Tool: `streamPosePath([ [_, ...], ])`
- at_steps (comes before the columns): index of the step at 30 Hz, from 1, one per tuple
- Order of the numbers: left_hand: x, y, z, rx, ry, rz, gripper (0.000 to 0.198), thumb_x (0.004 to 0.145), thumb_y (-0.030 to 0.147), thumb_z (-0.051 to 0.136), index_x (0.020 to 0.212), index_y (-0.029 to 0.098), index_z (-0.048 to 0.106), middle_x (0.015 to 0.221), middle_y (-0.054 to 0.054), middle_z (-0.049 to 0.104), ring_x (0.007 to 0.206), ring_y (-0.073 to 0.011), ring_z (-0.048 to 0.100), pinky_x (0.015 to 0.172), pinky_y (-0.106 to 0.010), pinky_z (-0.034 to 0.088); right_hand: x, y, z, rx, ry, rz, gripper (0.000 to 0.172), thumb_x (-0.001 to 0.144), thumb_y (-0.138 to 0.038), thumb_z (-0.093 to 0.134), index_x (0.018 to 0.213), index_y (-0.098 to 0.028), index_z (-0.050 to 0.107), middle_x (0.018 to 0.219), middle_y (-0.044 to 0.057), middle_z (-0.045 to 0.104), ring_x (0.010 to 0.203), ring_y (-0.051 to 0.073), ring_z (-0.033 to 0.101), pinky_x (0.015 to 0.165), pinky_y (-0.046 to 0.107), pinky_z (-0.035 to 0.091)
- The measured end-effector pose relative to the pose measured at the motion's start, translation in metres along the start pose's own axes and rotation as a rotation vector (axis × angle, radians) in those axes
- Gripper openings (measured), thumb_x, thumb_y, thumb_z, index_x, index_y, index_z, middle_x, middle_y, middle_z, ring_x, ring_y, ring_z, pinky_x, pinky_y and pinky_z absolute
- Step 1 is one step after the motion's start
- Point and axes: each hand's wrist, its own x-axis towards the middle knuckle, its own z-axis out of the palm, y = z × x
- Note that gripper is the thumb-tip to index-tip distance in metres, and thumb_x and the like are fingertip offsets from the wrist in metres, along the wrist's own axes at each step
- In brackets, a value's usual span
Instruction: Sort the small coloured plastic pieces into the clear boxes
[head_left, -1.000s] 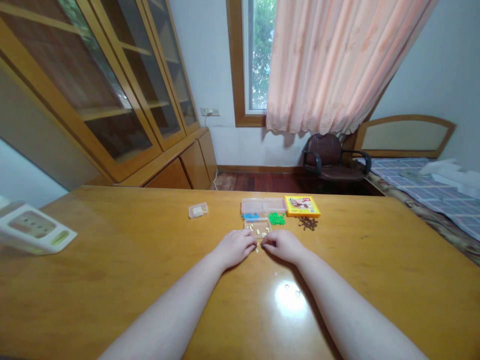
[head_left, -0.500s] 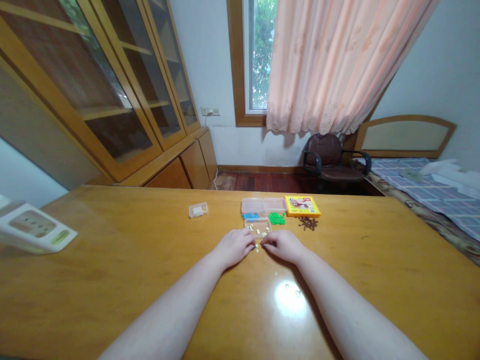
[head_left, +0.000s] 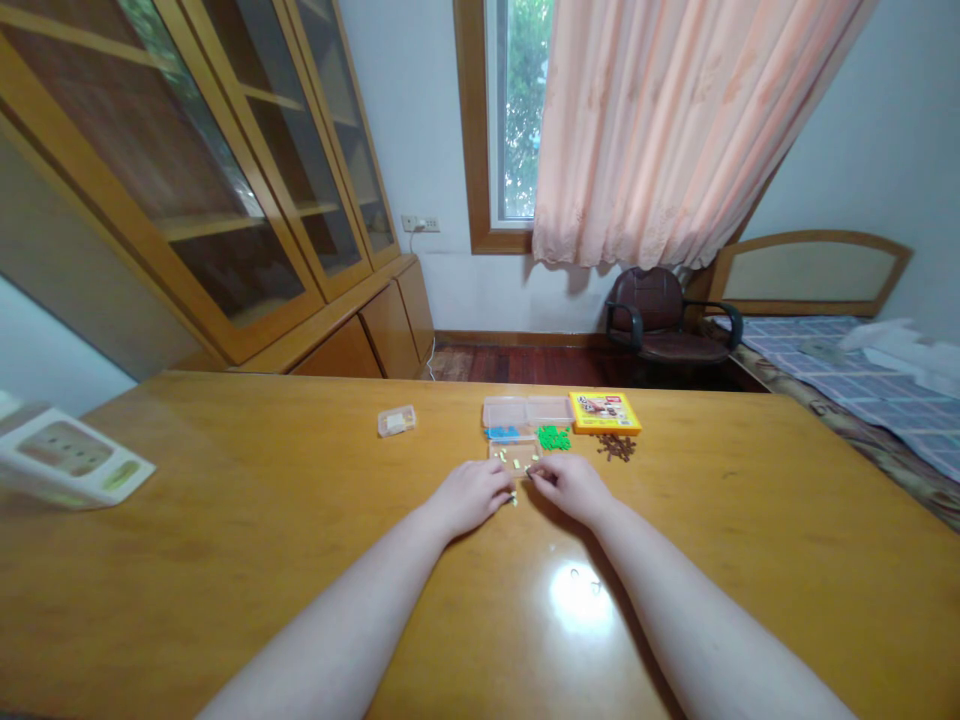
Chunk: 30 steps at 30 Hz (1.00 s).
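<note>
Both forearms reach across the table. My left hand (head_left: 474,492) rests on it with fingers curled and tips together, beside small pale yellow pieces (head_left: 514,498). Whether a piece is between those fingertips cannot be made out. My right hand (head_left: 568,484) is pinched closed at the near right corner of a clear shallow tray (head_left: 517,449); what its fingertips hold, if anything, is too small to name. Several similar pale yellow pieces lie scattered in the tray. Just behind it are a heap of blue pieces (head_left: 502,433) and a heap of green pieces (head_left: 554,438).
Clear open cases (head_left: 550,408) lie behind the heaps. A yellow box (head_left: 606,412) stands to their right, brown pieces (head_left: 616,447) in front of it. A small clear box (head_left: 396,421) sits left. At the table's left edge is a white device (head_left: 71,455).
My right hand has shifted slightly away from me, its fingertips now at the tray's near right corner. My left hand stays almost in place by the loose yellow pieces.
</note>
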Motion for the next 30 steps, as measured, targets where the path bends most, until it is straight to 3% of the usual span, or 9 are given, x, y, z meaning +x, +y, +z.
streamPosePath([
  [2, 0.0, -0.001, 0.001, -0.005, 0.005, -0.009, 0.014, 0.086, 0.028, 0.052, 0.089, 0.022, 0.064, 0.089, -0.003, 0.061, 0.083, -0.0157, 0.059, 0.074, -0.025, 0.045, 0.0, 0.002, -0.001, 0.009, 0.106, 0.053, 0.021, 0.083, -0.027, 0.051, 0.089, -0.02, 0.07, 0.081, 0.006, 0.071, 0.071, 0.016, 0.061, 0.066, 0.024, 0.043],
  [4, 0.0, -0.001, 0.001, -0.01, 0.013, -0.013, 0.012, 0.085, 0.026, 0.053, 0.087, 0.021, 0.063, 0.089, -0.002, 0.061, 0.083, -0.0156, 0.059, 0.074, -0.025, 0.045, 0.0, 0.004, -0.001, 0.023, 0.124, 0.071, 0.023, 0.083, -0.025, 0.051, 0.096, -0.02, 0.069, 0.089, 0.007, 0.071, 0.076, 0.017, 0.063, 0.07, 0.026, 0.044],
  [12, 0.0, 0.0, 0.0, -0.002, 0.021, 0.002, 0.012, 0.085, 0.026, 0.053, 0.087, 0.022, 0.064, 0.087, -0.002, 0.061, 0.081, -0.0157, 0.059, 0.071, -0.025, 0.045, -0.002, -0.007, -0.003, 0.15, -0.221, -0.095, 0.019, 0.082, -0.03, 0.056, 0.084, -0.021, 0.072, 0.079, 0.003, 0.072, 0.07, 0.014, 0.063, 0.066, 0.022, 0.044],
  [22, 0.0, -0.004, -0.001, 0.0, 0.16, -0.067, 0.016, 0.088, 0.026, 0.048, 0.089, 0.021, 0.064, 0.09, -0.004, 0.061, 0.082, -0.0155, 0.057, 0.074, -0.026, 0.045, -0.002, -0.011, -0.008, 0.149, -0.305, -0.119, 0.024, 0.079, -0.029, 0.059, 0.099, -0.027, 0.071, 0.091, 0.002, 0.073, 0.078, 0.016, 0.065, 0.072, 0.024, 0.046],
  [30, 0.0, -0.001, -0.001, -0.011, 0.005, 0.039, 0.016, 0.087, 0.028, 0.051, 0.093, 0.026, 0.066, 0.085, -0.001, 0.059, 0.079, -0.0141, 0.058, 0.071, -0.024, 0.044, 0.0, -0.009, -0.002, 0.067, -0.302, -0.121, 0.018, 0.078, -0.027, 0.058, 0.088, -0.027, 0.073, 0.083, 0.001, 0.073, 0.073, 0.015, 0.064, 0.067, 0.023, 0.043],
])
